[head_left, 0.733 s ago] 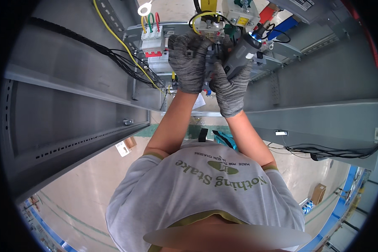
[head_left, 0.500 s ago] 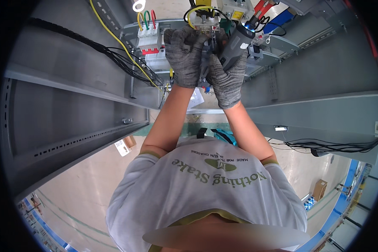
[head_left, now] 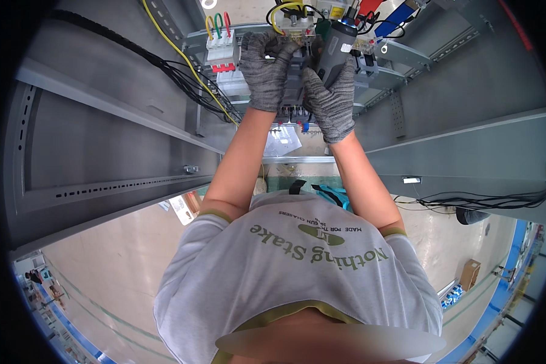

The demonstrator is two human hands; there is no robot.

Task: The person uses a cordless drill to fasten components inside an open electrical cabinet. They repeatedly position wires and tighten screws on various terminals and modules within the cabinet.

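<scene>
My left hand (head_left: 264, 76), in a grey knitted glove, reaches to the left side of a dark grey electrical component (head_left: 293, 82) mounted in the cabinet. Its fingers are bent in toward the thumb near the upper terminals (head_left: 297, 36); whatever they pinch is hidden. In my right hand (head_left: 333, 106), gloved the same way, is a dark grey cylindrical handheld tool (head_left: 335, 51) with a lit blue ring at its upper end. The tool leans slightly right, and its lower end disappears between thumb and fingers. A yellow wire (head_left: 274, 19) loops above the terminals.
Grey cabinet walls (head_left: 103, 145) flank both arms. Left of my hands stands a white breaker (head_left: 221, 48) with coloured wire loops. Black cables (head_left: 164, 70) run along the left wall; another bundle (head_left: 491, 201) hangs right. A metal crossbar (head_left: 303, 159) spans below the hands.
The tool has swung more upright and shifted slightly left in view. Both hands appear a little higher, and the gap between them has widened, showing more of the dark component.
</scene>
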